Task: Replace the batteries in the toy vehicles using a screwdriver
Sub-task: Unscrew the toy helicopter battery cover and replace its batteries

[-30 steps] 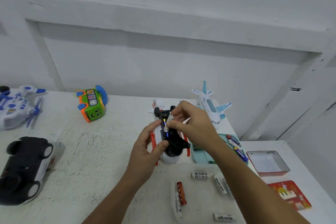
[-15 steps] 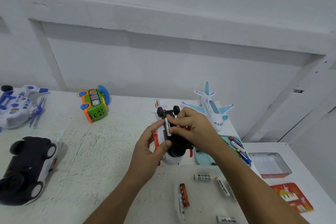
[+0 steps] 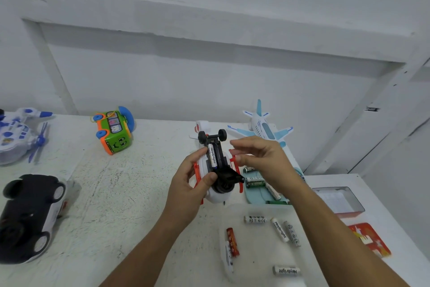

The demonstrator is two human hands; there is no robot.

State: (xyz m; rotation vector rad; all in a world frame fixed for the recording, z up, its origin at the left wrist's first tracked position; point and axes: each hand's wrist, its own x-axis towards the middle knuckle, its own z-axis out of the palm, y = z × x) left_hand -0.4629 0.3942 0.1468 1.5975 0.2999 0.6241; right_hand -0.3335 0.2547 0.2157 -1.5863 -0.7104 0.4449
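The upturned toy [image 3: 221,173] is gripped by the left hand [image 3: 189,185]; the right hand [image 3: 263,158] is held loose, empty. The seated battery [image 3: 211,156] should be pressed flat, polarity checked.

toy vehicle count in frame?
5: blue-white propeller toy far left, green bus at back, black car near left, white-orange toy in the left hand, blue airplane behind the right hand. More may lie off-frame.

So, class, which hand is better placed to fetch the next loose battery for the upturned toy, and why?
Right. The right hand holds nothing, and the loose batteries lie below its forearm; the left hand grips the upturned white-and-red toy, steadying it.
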